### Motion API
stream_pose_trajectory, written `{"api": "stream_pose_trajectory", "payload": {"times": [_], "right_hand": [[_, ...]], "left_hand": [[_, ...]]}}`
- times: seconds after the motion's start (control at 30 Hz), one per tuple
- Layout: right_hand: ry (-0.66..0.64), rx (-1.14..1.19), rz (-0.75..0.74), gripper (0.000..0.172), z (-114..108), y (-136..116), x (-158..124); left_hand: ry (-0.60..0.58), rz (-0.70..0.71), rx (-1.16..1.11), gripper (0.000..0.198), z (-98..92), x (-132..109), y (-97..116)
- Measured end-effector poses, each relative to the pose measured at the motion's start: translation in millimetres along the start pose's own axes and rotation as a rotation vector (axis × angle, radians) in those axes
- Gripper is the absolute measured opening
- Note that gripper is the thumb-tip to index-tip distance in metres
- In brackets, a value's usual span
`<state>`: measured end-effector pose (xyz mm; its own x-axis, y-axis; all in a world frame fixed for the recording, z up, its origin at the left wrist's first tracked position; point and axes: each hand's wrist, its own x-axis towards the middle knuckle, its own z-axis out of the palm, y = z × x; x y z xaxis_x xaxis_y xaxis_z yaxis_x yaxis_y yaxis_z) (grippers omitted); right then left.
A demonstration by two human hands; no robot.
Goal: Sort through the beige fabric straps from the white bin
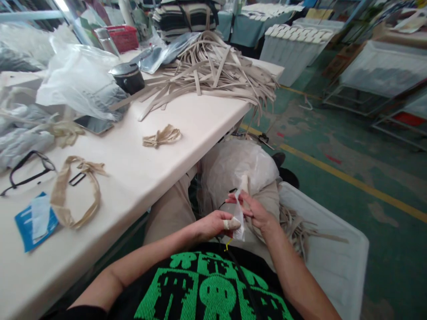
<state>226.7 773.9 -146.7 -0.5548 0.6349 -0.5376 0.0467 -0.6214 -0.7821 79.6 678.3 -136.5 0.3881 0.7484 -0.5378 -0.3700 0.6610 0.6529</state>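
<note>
A person in a black top with green figures sits at the corner of a long pale table, working at lap height. The left hand, one finger wrapped in a pale band, pinches the near end of a thin white strip between thumb and fingers. The right hand curls loosely at the strip's right side, fingers partly spread; from here I cannot tell how firmly it grips.

Just right of the lap stands a white tub holding beige straps. Beyond the hands, a clear plastic bag covers the knees.

On the table's near left lie a blue packet, a tan strap loop and black-framed glasses. Farther along sits a gathered tan bundle; past it, a black lidded mug stands left of a heap of beige straps spilling over the table's right edge.
</note>
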Motion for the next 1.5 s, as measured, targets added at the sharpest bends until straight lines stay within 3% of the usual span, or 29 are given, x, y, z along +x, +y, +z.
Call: {"api": "stream_pose_trajectory", "payload": {"times": [0.13, 0.33, 0.43, 0.63, 0.8, 0.9, 1.1, 1.23, 1.4, 1.5], "right_hand": [[-0.038, 0.087, 0.069, 0.035, -1.4, 1.5, 15.0], [0.124, 0.092, -0.034, 0.023, -13.5, -10.4, 24.2], [0.212, 0.016, -0.084, 0.023, -21.7, -20.4, 21.6], [0.286, -0.107, -0.061, 0.035, -25.6, -20.6, 9.2], [0.126, -0.239, 0.073, 0.041, -8.8, 8.5, -9.9], [0.063, -0.335, 0.066, 0.044, 4.4, 25.4, -16.5], [0.239, -0.464, -0.017, 0.025, 17.0, 33.4, -3.0], [0.339, -0.529, -0.062, 0.022, 15.9, 22.3, 1.0], [0.314, -0.566, -0.125, 0.029, 13.4, 6.4, -9.8], [0.239, -0.603, -0.18, 0.028, 12.5, 0.2, -15.8]], "left_hand": [[0.018, -0.035, 0.087, 0.044, -6.1, -14.3, -5.9], [0.019, -0.108, 0.078, 0.044, -15.9, -22.4, -13.4], [0.028, -0.071, 0.163, 0.043, -16.9, -21.4, -13.0], [0.172, 0.067, 0.517, 0.039, -25.2, -14.0, -10.6], [0.306, 0.126, 0.824, 0.034, -34.6, -8.9, -10.0], [0.358, 0.174, 1.071, 0.024, -35.7, -6.9, -7.7], [0.37, 0.354, 1.422, 0.018, -30.3, -5.6, -4.8], [0.342, 0.34, 1.276, 0.022, -32.3, -9.2, -3.1], [0.278, 0.255, 0.562, 0.053, -39.7, -4.0, 3.7], [0.154, 0.105, 0.372, 0.055, -41.2, 4.9, 7.4]]}}
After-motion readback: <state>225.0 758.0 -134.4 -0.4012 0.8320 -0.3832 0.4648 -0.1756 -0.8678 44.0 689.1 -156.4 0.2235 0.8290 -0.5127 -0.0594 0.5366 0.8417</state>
